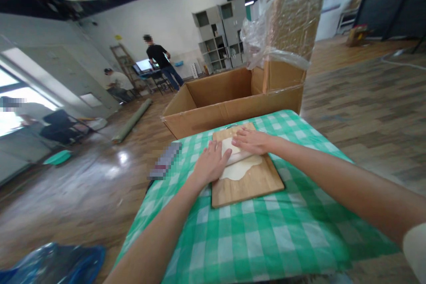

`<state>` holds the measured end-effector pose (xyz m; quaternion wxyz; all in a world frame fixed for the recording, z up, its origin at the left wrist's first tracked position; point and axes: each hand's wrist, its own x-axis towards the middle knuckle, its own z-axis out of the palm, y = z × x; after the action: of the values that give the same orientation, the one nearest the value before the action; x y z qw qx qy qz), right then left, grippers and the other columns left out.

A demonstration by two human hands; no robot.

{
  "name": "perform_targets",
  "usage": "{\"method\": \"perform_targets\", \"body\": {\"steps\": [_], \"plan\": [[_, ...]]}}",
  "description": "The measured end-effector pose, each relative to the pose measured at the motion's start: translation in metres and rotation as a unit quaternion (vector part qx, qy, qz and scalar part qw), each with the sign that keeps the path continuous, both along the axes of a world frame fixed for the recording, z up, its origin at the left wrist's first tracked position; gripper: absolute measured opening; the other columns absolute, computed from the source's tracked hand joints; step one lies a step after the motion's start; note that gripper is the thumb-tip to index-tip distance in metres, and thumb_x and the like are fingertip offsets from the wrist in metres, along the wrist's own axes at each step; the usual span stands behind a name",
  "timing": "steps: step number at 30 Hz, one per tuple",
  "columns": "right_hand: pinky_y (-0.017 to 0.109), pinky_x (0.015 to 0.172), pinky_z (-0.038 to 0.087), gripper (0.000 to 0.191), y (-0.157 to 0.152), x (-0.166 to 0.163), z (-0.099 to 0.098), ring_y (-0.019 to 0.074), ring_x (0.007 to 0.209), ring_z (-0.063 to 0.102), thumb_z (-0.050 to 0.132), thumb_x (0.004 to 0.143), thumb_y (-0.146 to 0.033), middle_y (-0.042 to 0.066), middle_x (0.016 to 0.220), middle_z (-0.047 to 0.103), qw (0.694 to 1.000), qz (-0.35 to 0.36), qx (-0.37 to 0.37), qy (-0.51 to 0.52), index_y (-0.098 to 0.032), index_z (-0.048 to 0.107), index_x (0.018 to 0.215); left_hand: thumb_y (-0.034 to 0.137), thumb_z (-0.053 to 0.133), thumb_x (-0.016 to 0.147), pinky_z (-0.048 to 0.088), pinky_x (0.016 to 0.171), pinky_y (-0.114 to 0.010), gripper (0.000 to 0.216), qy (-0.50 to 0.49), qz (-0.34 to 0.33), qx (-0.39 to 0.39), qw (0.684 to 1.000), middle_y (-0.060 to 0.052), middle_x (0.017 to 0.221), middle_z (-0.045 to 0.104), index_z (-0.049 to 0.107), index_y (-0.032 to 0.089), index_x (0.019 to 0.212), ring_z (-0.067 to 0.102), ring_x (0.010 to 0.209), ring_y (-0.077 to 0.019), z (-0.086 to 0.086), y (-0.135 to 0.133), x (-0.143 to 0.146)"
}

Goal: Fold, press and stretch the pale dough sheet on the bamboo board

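Note:
A wooden board (256, 184) lies on the checkered table, with a thin, flattened sheet of pale dough (237, 172) spread over it. Across the dough rests a pale rolling pin (237, 157), its ends largely covered by my hands. My left hand (211, 163) lies over the pin's left end, fingers stretched forward and thumb apart. On the other end, my right hand (251, 140) is laid flat with its fingers extended towards the left. Dough shows both in front of the pin and behind it, between the hands.
A green-and-white checkered cloth (233, 244) covers the table. At its left edge lies a pixelated flat object (165, 161). Directly behind stands a large cardboard box (213, 113), with a plastic-wrapped carton (296, 22) at its right. Several people are farther back, one standing (162, 58).

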<state>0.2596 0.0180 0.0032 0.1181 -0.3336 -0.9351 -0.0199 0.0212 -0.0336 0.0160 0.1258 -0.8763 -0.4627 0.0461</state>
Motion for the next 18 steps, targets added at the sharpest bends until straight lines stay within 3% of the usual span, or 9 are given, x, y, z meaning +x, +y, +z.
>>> {"method": "perform_targets", "body": {"steps": [3,6,12,18], "plan": [[0.054,0.12,0.034,0.057,-0.022,0.009,-0.002,0.0314,0.142,0.05,0.026,0.11,-0.051,0.012,0.15,0.059,1.0,-0.004,0.015,0.007,-0.02,0.062,0.142,0.048,0.014,0.11,0.031,0.122,-0.052,0.066,-0.05,0.034,-0.008,0.998,-0.021,0.163,0.04,0.039,0.008,0.156,0.032,0.155,-0.0347,0.001,-0.017,0.003],[0.052,0.123,0.03,0.074,-0.054,0.013,0.001,0.0344,0.153,0.035,0.023,0.108,-0.062,0.019,0.16,0.046,0.998,-0.052,0.014,0.024,-0.01,0.052,0.151,0.057,0.015,0.108,0.032,0.123,-0.046,0.074,-0.102,0.053,-0.026,0.993,-0.02,0.165,0.036,0.033,0.005,0.159,0.034,0.154,-0.0312,0.002,-0.039,0.006],[0.052,0.125,0.028,0.085,-0.104,0.014,0.014,0.0363,0.155,0.029,0.024,0.105,-0.067,0.025,0.162,0.037,0.996,-0.079,-0.008,0.027,-0.001,0.04,0.157,0.063,0.027,0.105,0.031,0.124,-0.045,0.082,-0.129,0.012,-0.002,0.992,-0.023,0.167,0.031,0.032,0.002,0.159,0.031,0.155,-0.0333,0.004,-0.083,0.01],[0.056,0.124,0.028,0.086,-0.142,0.022,0.006,0.0359,0.156,0.026,0.033,0.103,-0.068,0.022,0.166,0.03,0.997,-0.068,0.006,0.042,-0.006,0.032,0.162,0.065,0.033,0.102,0.023,0.128,-0.048,0.086,-0.145,-0.025,0.039,0.988,-0.023,0.168,0.027,0.03,0.001,0.159,0.023,0.158,-0.0324,-0.005,-0.116,0.011]]}}
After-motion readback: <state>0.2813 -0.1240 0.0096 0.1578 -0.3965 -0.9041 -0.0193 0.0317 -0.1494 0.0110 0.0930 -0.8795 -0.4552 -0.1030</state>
